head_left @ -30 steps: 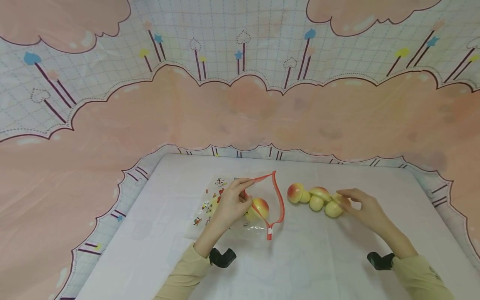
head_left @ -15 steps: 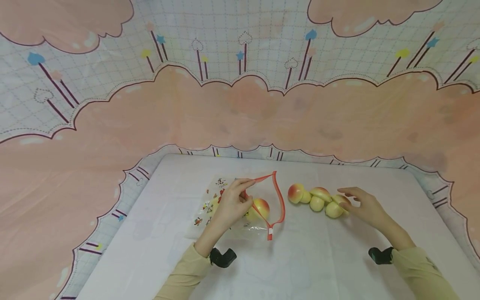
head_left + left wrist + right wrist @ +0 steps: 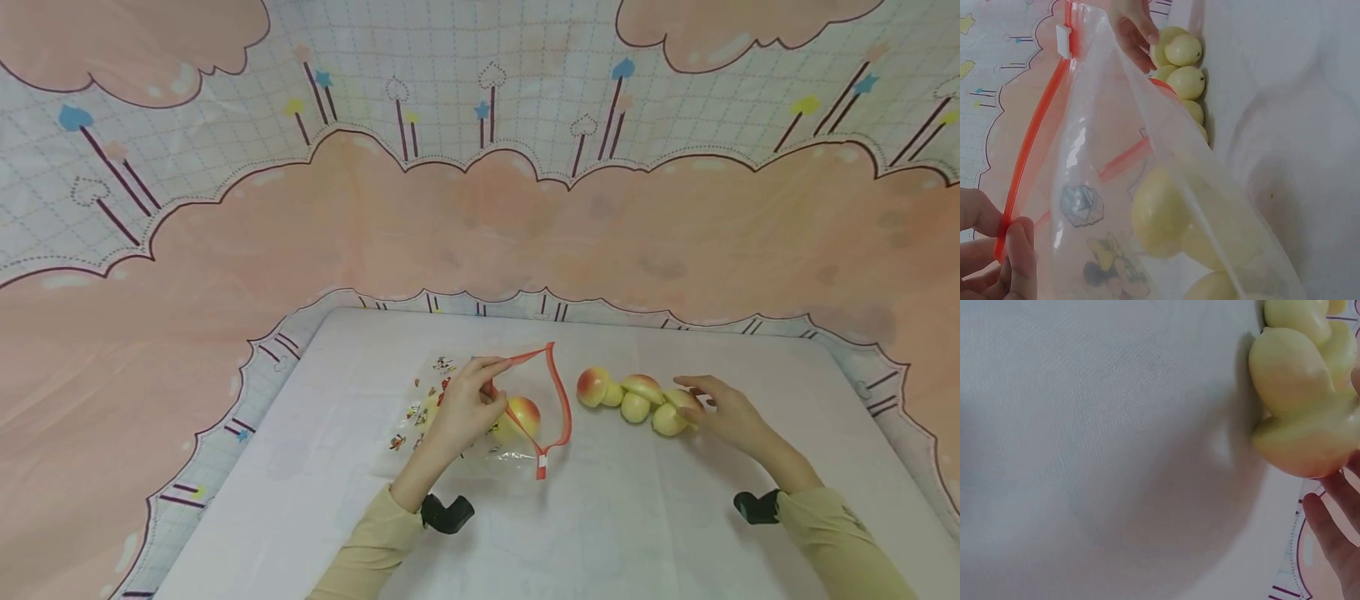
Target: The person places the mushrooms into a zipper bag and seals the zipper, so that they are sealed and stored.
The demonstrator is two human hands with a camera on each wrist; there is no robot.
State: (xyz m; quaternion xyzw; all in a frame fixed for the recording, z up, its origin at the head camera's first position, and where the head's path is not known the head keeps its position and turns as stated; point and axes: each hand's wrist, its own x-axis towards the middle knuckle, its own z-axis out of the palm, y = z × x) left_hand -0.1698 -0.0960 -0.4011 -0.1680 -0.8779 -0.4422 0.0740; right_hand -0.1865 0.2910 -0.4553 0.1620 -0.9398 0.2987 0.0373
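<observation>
My left hand (image 3: 468, 404) pinches the red zip edge (image 3: 1032, 140) of a clear plastic zip bag (image 3: 431, 433) printed with cartoon figures. The bag's mouth gapes toward the right. Inside lie several yellow fruits, one with a red blush (image 3: 527, 414). On the right, a row of yellow-green fruits (image 3: 635, 407) lies on the table. My right hand (image 3: 727, 410) is at the row's right end, its thumb and fingers spread about a blushed fruit (image 3: 1307, 447). In the right wrist view its fingertips are at that fruit's side; part of the hand is cut off.
A white cloth covers the table (image 3: 585, 533). A red-blushed fruit (image 3: 592, 387) forms the row's left end, to the right of the bag's mouth. Behind the table hangs a patterned backdrop (image 3: 450, 225). Black wrist devices (image 3: 447, 514) sit on both wrists.
My right hand drew back slightly from the end fruit, then came in toward it again. My left hand, the bag and the fruits have hardly moved.
</observation>
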